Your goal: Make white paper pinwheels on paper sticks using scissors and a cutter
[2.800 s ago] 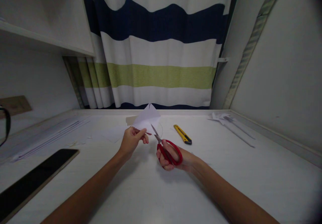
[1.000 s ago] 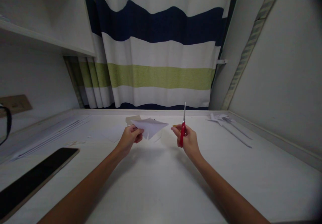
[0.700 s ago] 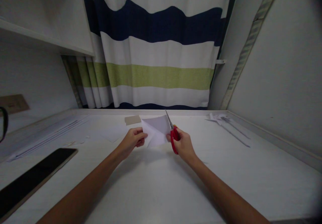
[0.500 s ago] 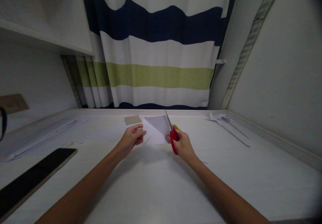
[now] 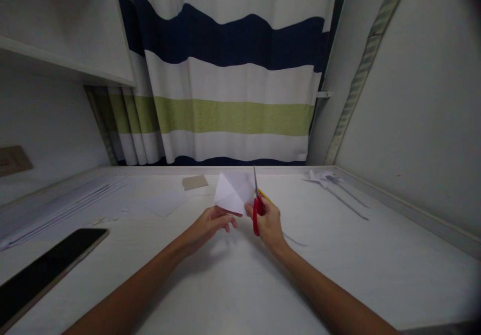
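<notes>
A creased square of white paper (image 5: 235, 189) is held up above the table, its right lower corner pinched by the fingertips of my right hand (image 5: 269, 224). That same hand grips the red-handled scissors (image 5: 257, 209), their blades pointing up and away beside the paper's right edge. Something yellow shows behind the scissors' handles, partly hidden. My left hand (image 5: 212, 227) lies just under the paper's lower left edge, fingers loosely spread. Whether its upper fingers touch the paper is hard to tell.
A phone (image 5: 48, 270) lies at the left front. Paper sheets (image 5: 63, 214) cover the left side, with small scraps nearby. A grey-beige card (image 5: 195, 182) sits behind my left hand. Thin paper strips (image 5: 338, 189) lie at the back right. A striped curtain (image 5: 233, 117) hangs behind the table.
My left hand has released the paper's left edge and moved down and right beneath it. The paper has turned a little in my right hand, and the scissors' blades stand more upright.
</notes>
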The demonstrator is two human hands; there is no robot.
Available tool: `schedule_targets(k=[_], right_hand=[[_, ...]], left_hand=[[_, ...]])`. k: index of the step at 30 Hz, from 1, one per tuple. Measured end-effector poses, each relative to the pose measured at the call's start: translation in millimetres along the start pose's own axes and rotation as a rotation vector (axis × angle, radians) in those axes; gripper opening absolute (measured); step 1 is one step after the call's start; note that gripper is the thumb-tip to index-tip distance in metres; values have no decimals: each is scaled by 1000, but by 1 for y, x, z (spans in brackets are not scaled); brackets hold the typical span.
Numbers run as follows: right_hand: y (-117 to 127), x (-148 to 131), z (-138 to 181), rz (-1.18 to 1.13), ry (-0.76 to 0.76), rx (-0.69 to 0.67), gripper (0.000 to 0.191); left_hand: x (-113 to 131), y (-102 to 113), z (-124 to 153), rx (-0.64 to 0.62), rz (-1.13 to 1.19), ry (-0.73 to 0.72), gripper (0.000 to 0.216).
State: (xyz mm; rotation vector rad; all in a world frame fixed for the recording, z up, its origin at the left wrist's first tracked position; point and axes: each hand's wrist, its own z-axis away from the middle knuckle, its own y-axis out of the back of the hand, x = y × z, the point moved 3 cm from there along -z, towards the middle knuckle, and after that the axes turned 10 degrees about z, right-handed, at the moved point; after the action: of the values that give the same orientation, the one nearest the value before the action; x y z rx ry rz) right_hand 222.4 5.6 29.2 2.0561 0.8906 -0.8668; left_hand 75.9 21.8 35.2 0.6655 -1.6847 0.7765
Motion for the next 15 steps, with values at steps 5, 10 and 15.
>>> schedule_targets(k=[5,10,15], right_hand=[[-11,1,1,25,-8,-148,24],[-12,10,-5,226,-90,-432,36],[1,17,-6,422,-53,-477,24]], left_hand=[[-2,2,-1,120,-181,-7,32],[4,26,-3,347,-283,-25,31],[13,49,-2,504,-375,-51,25]])
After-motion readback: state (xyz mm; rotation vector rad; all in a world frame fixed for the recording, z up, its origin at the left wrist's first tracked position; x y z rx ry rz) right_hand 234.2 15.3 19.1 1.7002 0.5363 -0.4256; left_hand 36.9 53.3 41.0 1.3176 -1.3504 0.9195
